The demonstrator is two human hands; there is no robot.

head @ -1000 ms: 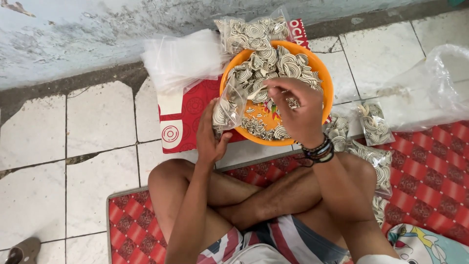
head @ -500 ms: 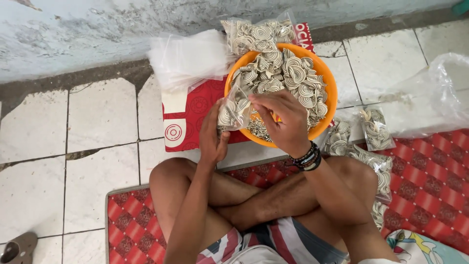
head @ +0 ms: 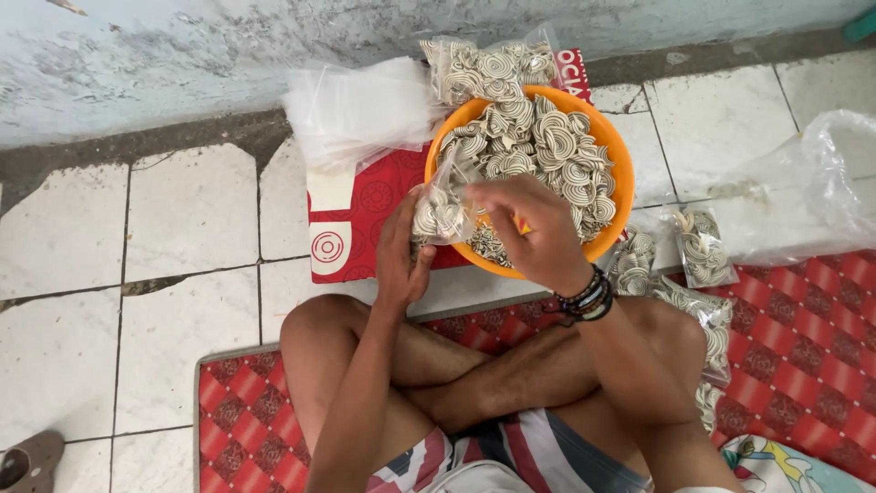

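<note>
Sitting cross-legged on a red patterned mat (head: 803,319), bagging spiral snacks from an orange bowl (head: 620,173).
The bowl rests on the tiled floor by the mat's far edge; the left hand (head: 399,256) clasps a small clear bag (head: 438,212) at the bowl's near-left rim, while the right hand (head: 534,228), fingers pressed together, pinches at its mouth.

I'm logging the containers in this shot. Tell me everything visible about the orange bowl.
The orange bowl is round, looks like plastic, and sits upright on the tiled floor near the wall, partly over a red printed sheet. It is heaped with pale spiral crackers. The right hand reaches over its near rim; the left hand holds a small clear bag at its left edge.
</note>
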